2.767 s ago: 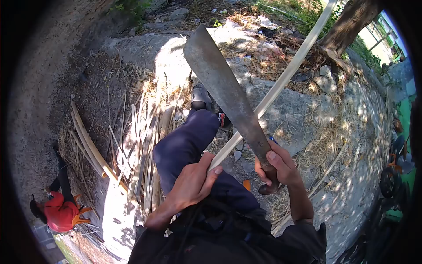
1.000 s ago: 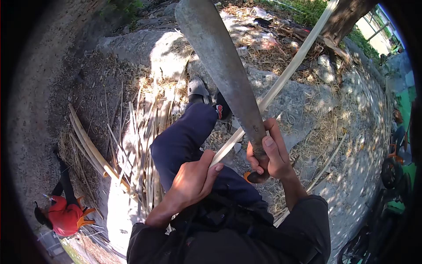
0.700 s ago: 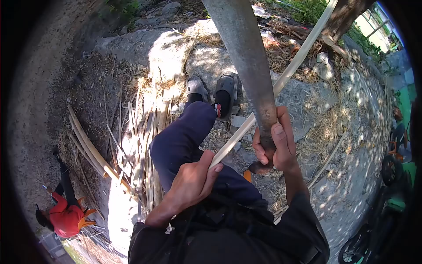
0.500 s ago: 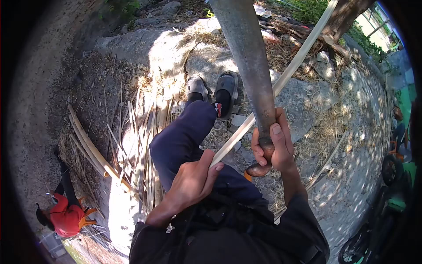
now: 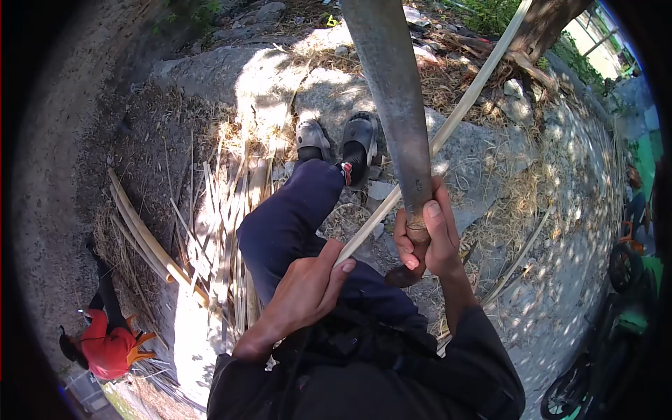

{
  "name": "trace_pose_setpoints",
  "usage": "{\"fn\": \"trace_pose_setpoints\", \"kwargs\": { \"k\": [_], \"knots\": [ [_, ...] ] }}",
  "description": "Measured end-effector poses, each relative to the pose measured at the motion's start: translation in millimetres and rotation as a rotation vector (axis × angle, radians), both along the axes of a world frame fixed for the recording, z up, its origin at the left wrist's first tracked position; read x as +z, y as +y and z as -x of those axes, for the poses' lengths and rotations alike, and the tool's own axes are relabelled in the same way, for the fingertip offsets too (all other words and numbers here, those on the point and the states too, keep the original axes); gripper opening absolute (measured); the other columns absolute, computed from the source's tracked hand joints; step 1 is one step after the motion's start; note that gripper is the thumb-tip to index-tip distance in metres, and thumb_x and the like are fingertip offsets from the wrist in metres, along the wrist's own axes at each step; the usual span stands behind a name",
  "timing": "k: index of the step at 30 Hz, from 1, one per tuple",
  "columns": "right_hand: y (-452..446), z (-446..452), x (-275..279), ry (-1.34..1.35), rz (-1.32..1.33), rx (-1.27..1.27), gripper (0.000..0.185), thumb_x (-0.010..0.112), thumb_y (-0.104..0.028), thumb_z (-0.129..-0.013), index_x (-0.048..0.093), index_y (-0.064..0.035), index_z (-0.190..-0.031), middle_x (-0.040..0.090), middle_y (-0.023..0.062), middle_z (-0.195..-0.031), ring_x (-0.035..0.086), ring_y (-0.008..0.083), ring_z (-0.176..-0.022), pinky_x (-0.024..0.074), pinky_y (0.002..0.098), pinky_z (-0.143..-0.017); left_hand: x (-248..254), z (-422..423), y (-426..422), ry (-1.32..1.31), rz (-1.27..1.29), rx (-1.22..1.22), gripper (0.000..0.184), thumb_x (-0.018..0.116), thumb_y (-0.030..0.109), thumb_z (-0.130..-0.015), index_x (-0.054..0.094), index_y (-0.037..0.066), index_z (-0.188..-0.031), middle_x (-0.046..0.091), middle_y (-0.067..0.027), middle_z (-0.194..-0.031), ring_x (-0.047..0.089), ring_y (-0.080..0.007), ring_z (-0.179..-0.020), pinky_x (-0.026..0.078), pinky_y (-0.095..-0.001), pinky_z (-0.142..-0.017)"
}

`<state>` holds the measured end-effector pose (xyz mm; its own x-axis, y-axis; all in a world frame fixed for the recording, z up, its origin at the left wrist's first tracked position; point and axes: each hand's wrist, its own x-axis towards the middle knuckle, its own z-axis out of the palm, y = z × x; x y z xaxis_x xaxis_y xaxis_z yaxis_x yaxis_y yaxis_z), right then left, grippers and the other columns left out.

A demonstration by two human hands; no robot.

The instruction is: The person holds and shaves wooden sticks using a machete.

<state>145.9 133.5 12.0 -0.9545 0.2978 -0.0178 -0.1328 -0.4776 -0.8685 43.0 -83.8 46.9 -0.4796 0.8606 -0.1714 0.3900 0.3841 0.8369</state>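
A pale, thin strip point(image 5: 470, 94) that looks like split bamboo runs diagonally from my lap up to the top right. My left hand point(image 5: 308, 290) is closed around its lower end, thumb lying along it. In my right hand point(image 5: 434, 234) is a machete point(image 5: 395, 91), gripped where the broad grey blade meets the brown handle. The blade points up and away from me and crosses in front of the strip. Whether blade and strip touch, I cannot tell. The rounded butt of the handle hangs below my right fingers.
Several loose strips point(image 5: 234, 231) lie on the ground left of my legs, beside longer curved poles point(image 5: 140, 227). A person in red point(image 5: 108, 343) sits at the lower left. A tree trunk point(image 5: 549, 31) stands at upper right, motorbikes point(image 5: 581, 364) at lower right. Rock slabs point(image 5: 462, 164) lie ahead.
The machete has shifted slightly in my right hand, its handle tilting and the collar near the blade now showing more. My left hand and the strip have barely moved.
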Motion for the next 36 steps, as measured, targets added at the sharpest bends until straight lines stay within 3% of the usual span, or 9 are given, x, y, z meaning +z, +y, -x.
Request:
{"fn": "trace_pose_setpoints", "kwargs": {
  "k": [5, 16, 21, 23, 33, 36],
  "knots": [
    [-12, -6, 0, -0.069, -0.031, 0.122, 0.031, 0.035, -0.032, -0.113, 0.034, -0.0036, -0.125, 0.056, 0.0121, -0.068, 0.046, 0.011, -0.046, 0.039, 0.0267, -0.046, -4, 2, 3, 0.047, -0.022, -0.001, 0.019, 0.054, 0.018, -0.109, 0.047, 0.0, -0.111, 0.057, -0.0224, -0.064, 0.062, -0.0493, -0.065, 0.042, -0.0573, -0.059],
    [3, -1, 11, 0.042, -0.181, 0.036, 0.032, 0.032, -0.034, -0.114, 0.034, -0.0036, -0.124, 0.055, 0.0105, -0.067, 0.043, 0.0104, -0.043, 0.0373, 0.0247, -0.045, 0, -1, -1, 0.025, -0.032, -0.004, 0.02, 0.054, 0.019, -0.11, 0.046, 0.001, -0.112, 0.058, -0.0219, -0.065, 0.063, -0.0488, -0.067, 0.043, -0.0572, -0.058],
    [-16, -5, 6, -0.051, -0.078, 0.08, 0.027, 0.033, -0.03, -0.114, 0.033, -0.0039, -0.123, 0.056, 0.0112, -0.072, 0.046, 0.0105, -0.049, 0.0382, 0.0241, -0.048, -2, 0, -1, 0.061, -0.019, -0.005, 0.021, 0.054, 0.02, -0.11, 0.046, 0.001, -0.112, 0.058, -0.0217, -0.065, 0.062, -0.0489, -0.066, 0.042, -0.0569, -0.058],
    [-10, -5, 4, -0.013, -0.074, 0.097, 0.028, 0.034, -0.03, -0.115, 0.033, -0.0042, -0.123, 0.056, 0.0115, -0.072, 0.046, 0.0106, -0.049, 0.0382, 0.0241, -0.048, 4, -2, -1, 0.007, 0.006, 0.042, 0.02, 0.049, 0.02, -0.111, 0.054, 0.001, -0.108, 0.055, -0.0198, -0.067, 0.061, -0.0477, -0.069, 0.043, -0.0505, -0.063],
    [-21, -7, -3, -0.059, -0.039, 0.147, 0.036, 0.035, -0.04, -0.115, 0.034, -0.0056, -0.125, 0.056, 0.0118, -0.073, 0.047, 0.0114, -0.05, 0.039, 0.0252, -0.048, -4, -3, 0, -0.013, 0.0, 0.049, 0.021, 0.047, 0.02, -0.112, 0.053, 0.0, -0.111, 0.056, -0.0223, -0.071, 0.06, -0.0486, -0.072, 0.042, -0.0522, -0.065],
    [-22, -7, -5, -0.054, -0.036, 0.136, 0.033, 0.038, -0.04, -0.114, 0.031, -0.0082, -0.122, 0.056, 0.0142, -0.074, 0.046, 0.0133, -0.046, 0.041, 0.0269, -0.042, -6, -1, -1, 0.07, -0.013, -0.009, 0.023, 0.051, 0.022, -0.111, 0.045, 0.0, -0.116, 0.058, -0.0233, -0.068, 0.062, -0.0489, -0.068, 0.043, -0.0566, -0.061]
  ]
}}
